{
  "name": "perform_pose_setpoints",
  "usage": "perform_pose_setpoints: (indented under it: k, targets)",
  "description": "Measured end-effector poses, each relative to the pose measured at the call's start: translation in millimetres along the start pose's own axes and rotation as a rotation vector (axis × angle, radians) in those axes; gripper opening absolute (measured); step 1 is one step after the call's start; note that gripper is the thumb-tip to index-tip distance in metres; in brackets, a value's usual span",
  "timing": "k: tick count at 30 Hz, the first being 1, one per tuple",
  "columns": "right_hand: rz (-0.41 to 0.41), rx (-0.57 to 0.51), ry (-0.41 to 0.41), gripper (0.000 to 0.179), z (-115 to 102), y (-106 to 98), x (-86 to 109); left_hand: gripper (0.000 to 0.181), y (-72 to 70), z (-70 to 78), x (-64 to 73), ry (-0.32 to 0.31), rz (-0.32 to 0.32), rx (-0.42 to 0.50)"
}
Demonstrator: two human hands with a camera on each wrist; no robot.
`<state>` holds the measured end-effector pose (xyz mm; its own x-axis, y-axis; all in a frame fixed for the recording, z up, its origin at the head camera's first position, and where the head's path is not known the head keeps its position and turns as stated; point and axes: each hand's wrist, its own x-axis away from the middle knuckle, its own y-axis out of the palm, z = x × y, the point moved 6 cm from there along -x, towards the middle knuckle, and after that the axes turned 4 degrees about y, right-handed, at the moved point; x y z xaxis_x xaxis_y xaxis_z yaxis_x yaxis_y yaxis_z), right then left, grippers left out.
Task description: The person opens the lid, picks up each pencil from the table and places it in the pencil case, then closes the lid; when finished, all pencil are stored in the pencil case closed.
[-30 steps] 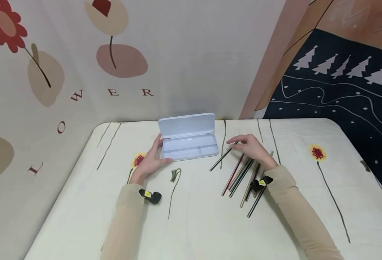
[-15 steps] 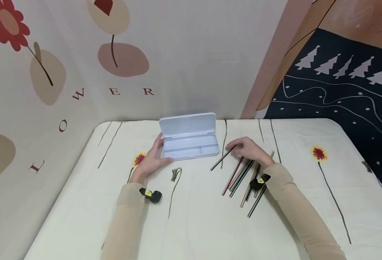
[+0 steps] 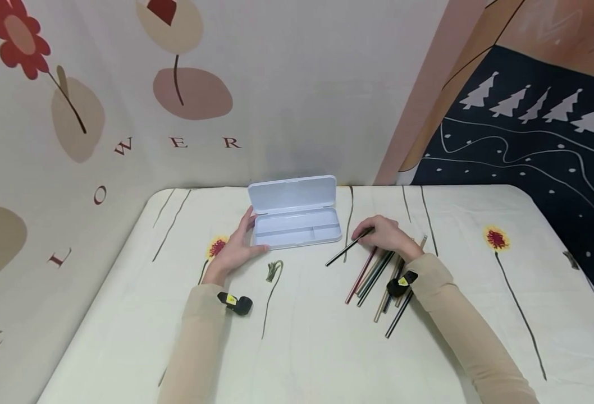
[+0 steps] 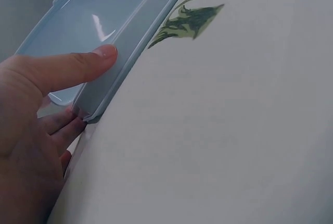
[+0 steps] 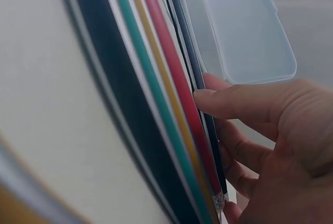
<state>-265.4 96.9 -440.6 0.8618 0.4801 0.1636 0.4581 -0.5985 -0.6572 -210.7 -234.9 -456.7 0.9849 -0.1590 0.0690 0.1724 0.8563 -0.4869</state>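
Observation:
A pale blue plastic pencil case (image 3: 297,217) lies with its lid raised and its compartments bare. My left hand (image 3: 237,251) holds its left end, the thumb along the front wall and the fingers round the corner, as the left wrist view shows (image 4: 36,94). To the right of the case, my right hand (image 3: 384,233) pinches a thin dark pencil (image 3: 341,254) near its far end; the near end points left and toward me. In the right wrist view the thumb and fingers of this hand (image 5: 260,130) are on the dark pencil, beside a red pencil (image 5: 177,73).
Several loose pencils (image 3: 375,275) in green, gold, red and dark colours lie fanned under the right wrist. A white cloth (image 3: 307,336) printed with flowers covers the table. A printed curtain (image 3: 297,101) hangs behind the case.
My right hand has lowered slightly and its fingers have curled in to grip the dark pencil. The left hand and the pencil case have stayed in place.

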Motion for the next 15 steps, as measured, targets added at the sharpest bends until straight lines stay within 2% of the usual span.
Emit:
perform_pose_setpoints:
  k: [8,15]
  targets:
    - [-0.018,0.016,-0.035,0.012,-3.5,-0.4,4.5,0.108,1.4,-1.2,-0.4,0.006,0.002,-0.002]
    - [0.019,-0.022,-0.029,0.012,-6.2,-2.6,7.7,0.108,1.3,-1.5,-0.2,-0.001,0.006,0.003]
